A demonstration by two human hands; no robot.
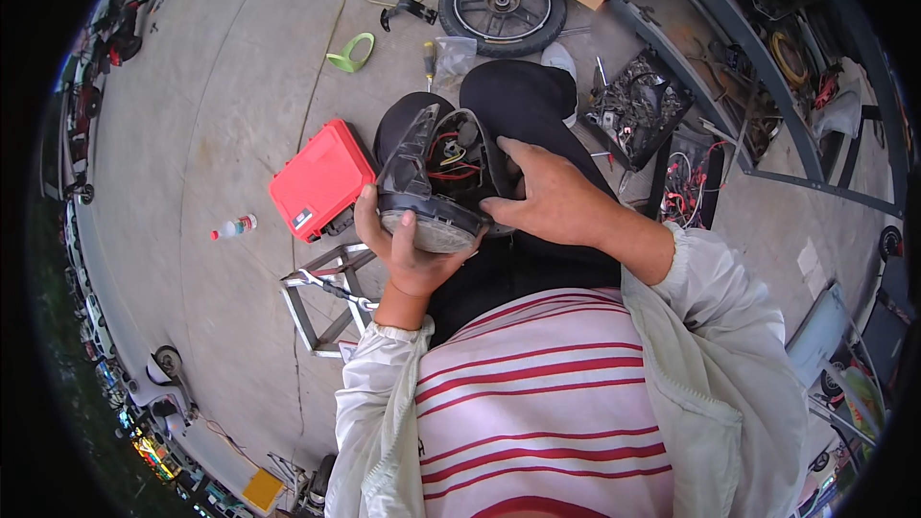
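Observation:
A black headlight housing (419, 173) with a round clear lens (434, 233) rests over my lap, its back side facing up. Through the opening, red and yellow wires (453, 169) and a socket show inside. My left hand (408, 251) cups the lens end from below, with thumb and fingers around its rim. On the other side, my right hand (547, 187) grips the black shell, thumb near the lens rim and index finger along the upper edge. Its remaining fingers are hidden behind the shell.
A red tool case (323, 178) and a metal frame (326, 299) stand left. Ahead lie a spoked wheel (503, 2), a screwdriver (430, 61) and a green tape roll (352, 55). Parts trays (641, 105) and a metal rack (767, 67) line the right. A bottle (234, 227) lies far left.

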